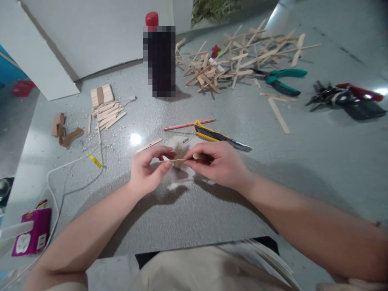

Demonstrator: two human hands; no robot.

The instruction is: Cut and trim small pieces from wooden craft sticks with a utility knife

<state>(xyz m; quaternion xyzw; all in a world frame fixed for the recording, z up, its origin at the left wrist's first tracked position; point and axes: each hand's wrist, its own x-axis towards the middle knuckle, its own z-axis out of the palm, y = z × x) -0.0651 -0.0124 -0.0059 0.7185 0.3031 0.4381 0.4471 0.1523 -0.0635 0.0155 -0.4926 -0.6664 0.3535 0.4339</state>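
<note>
Between my two hands, near the middle of the grey table (194, 218), a thin wooden stick (177, 161) is held level. My left hand (151, 167) pinches its left end, and my right hand (214, 163) pinches its right end. A short wooden piece also shows within the curled fingers of my right hand. Just beyond my right hand lies a yellow and black utility knife (222, 136) with its blade out. A red pencil (189, 124) rests behind the knife. One flat stick with a small dark slot (149, 145) lies past my left hand.
Crossed wooden sticks (209, 72) pile up at the back, beside green-handled pliers (285, 81) and a black bottle (163, 62) with a red cap. Stacked sticks (107, 115) and a white cable (98, 137) lie left. A purple box (33, 232) stands front left; dark tools (342, 99) lie right.
</note>
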